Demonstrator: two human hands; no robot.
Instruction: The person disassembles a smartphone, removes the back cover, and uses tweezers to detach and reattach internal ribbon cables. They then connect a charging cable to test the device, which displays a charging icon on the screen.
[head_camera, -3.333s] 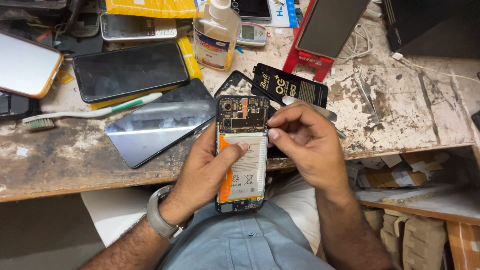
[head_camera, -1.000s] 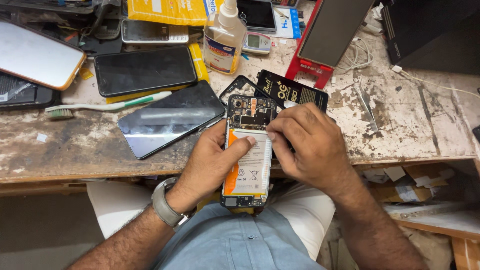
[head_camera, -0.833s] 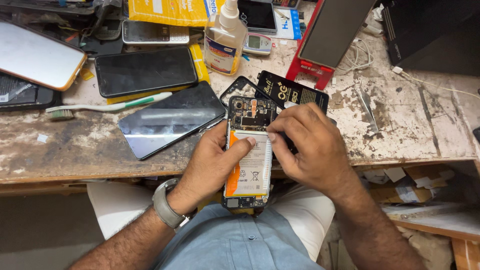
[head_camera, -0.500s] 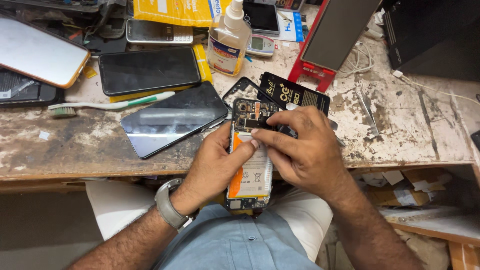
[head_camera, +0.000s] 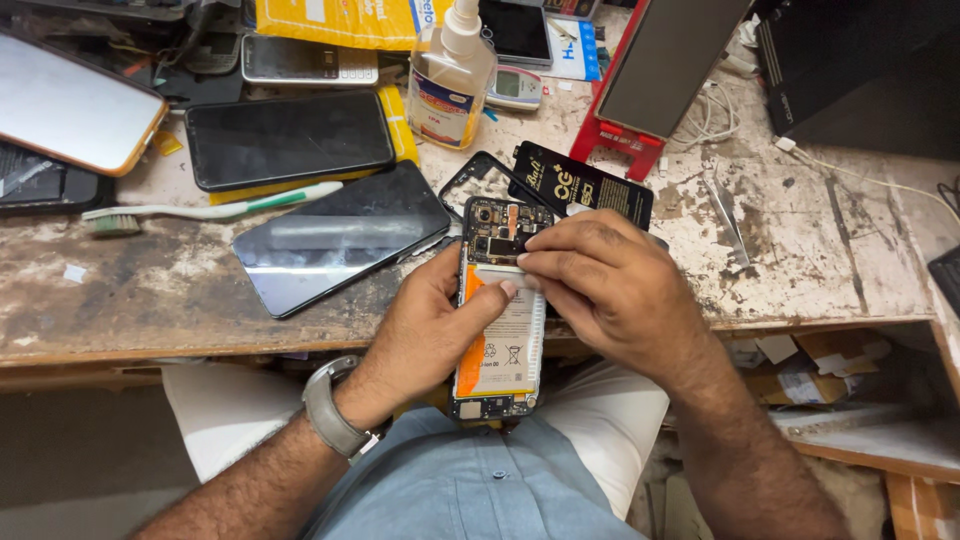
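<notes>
My left hand (head_camera: 425, 330) cradles the opened phone (head_camera: 498, 310) over my lap at the bench edge (head_camera: 200, 345), thumb pressed on its white battery (head_camera: 510, 335). My right hand (head_camera: 610, 290) pinches something at the battery's top; I can't make out what. Beyond lies a black card (head_camera: 590, 185).

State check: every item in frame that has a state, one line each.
opened phone: back off, battery exposed, held over lap
left hand: gripping phone, thumb on battery
right hand: fingertips pressing at battery's top edge
dark phone: screen off, flat on bench
bottle: upright, capped
</notes>
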